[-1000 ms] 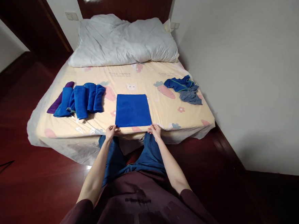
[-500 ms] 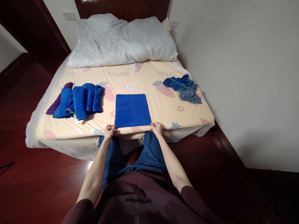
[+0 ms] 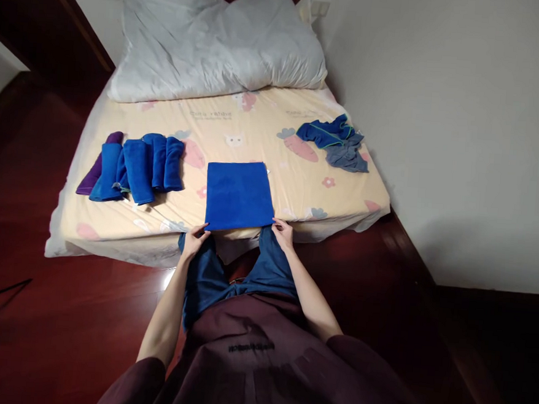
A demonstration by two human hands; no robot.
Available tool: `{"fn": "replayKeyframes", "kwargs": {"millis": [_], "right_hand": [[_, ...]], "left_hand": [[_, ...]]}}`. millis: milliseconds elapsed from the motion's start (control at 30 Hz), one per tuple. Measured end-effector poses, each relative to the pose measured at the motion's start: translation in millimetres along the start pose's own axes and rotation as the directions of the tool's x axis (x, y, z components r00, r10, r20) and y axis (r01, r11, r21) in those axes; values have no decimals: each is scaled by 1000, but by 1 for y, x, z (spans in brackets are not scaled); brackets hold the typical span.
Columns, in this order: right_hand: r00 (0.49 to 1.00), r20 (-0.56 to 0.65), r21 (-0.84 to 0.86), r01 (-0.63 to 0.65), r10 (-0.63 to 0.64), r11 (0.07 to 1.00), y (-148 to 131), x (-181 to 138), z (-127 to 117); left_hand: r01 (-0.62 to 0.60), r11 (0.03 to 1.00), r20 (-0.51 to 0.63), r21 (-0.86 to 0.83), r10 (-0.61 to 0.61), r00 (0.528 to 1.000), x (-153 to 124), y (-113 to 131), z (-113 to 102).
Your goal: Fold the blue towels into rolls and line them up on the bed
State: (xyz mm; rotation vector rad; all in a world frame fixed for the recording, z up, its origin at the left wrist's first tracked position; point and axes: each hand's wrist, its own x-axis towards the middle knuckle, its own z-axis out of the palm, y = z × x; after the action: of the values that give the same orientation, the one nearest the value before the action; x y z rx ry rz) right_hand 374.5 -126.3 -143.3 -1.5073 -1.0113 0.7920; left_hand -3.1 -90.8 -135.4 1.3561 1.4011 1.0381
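Note:
A folded blue towel (image 3: 238, 194) lies flat near the front edge of the bed (image 3: 278, 135). My left hand (image 3: 195, 238) pinches its near left corner. My right hand (image 3: 283, 232) grips its near right corner. Both hands sit at the mattress edge, just above my knees.
Several rolled blue towels and a purple one (image 3: 133, 169) lie in a row at the bed's left. A crumpled blue and grey cloth pile (image 3: 336, 142) sits at the right, near the wall. A white duvet (image 3: 216, 41) covers the head end. Dark red wood floor surrounds the bed.
Both hands keep hold of the towel's near corners. The towel's near edge has come a little closer to the mattress edge, and my head has tilted down.

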Motion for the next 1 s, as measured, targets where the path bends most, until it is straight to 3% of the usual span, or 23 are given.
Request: {"fn": "replayKeyframes", "kwargs": {"millis": [167, 367, 467, 567, 700, 833, 1000], "right_hand": [[994, -38, -292, 90, -106, 952, -7, 2, 7], [954, 58, -528, 279, -294, 802, -14, 4, 8], [919, 154, -532, 386, -362, 753, -15, 5, 8], [885, 233, -469, 466, -403, 750, -12, 9, 9], [902, 212, -416, 433, -377, 800, -8, 16, 10], [944, 155, -420, 330, -292, 845, -11, 18, 11], [958, 87, -375, 286, -274, 882, -19, 11, 12]], "left_hand": [[-46, 987, -86, 155, 60, 995, 2, 8, 12], [-109, 939, -212, 326, 185, 960, 6, 17, 24], [-214, 916, -169, 340, 284, 944, 5, 21, 24], [-283, 910, -45, 302, 310, 950, 8, 24, 23], [-254, 938, 31, 236, 254, 967, 18, 20, 22], [-279, 931, 11, 236, 285, 959, 23, 17, 21], [-255, 922, -32, 292, 276, 961, 18, 16, 21]]}}
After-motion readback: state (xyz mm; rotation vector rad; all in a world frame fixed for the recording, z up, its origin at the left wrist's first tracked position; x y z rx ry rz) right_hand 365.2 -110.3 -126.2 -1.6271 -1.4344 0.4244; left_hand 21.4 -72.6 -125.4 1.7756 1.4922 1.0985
